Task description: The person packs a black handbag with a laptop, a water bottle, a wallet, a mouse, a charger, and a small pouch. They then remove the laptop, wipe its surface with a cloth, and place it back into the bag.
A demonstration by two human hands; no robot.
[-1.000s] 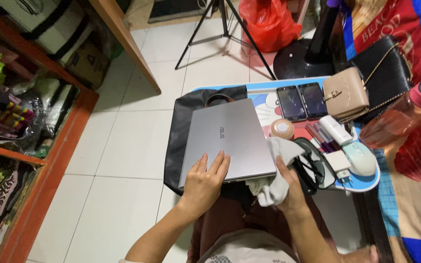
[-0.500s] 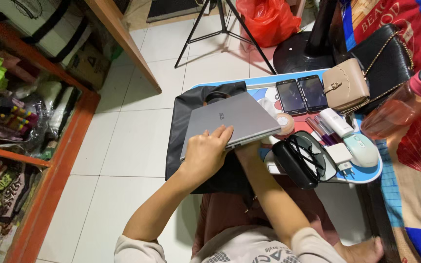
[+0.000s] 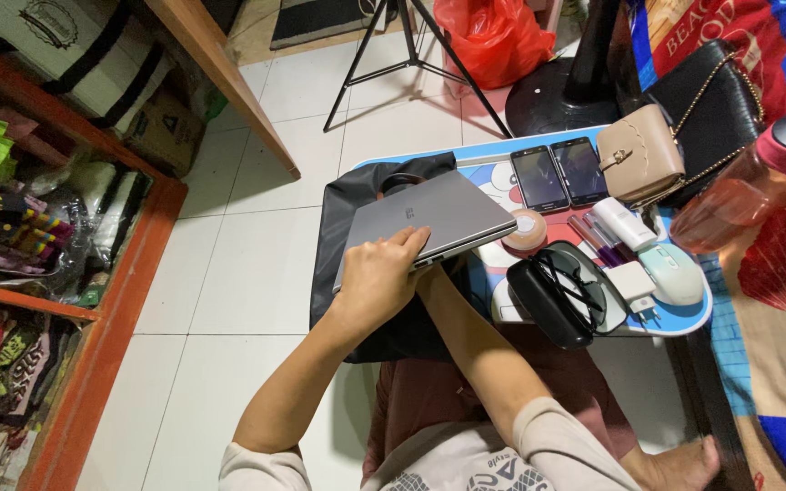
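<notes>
Grey laptop [image 3: 429, 218] — stiff, slick, weighty; our left hand [image 3: 377, 277] clamps its near edge — right hand's grip hidden beneath.

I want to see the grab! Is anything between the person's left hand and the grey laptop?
No. The left hand already grips the near edge of the closed grey laptop, lifted over the black laptop bag. The right hand is hidden under the laptop.

The right hand is hidden beneath the closed grey laptop [image 3: 429, 220], so its grip cannot be told. The pink translucent water bottle [image 3: 739, 195] is cut off at the right edge.
</notes>
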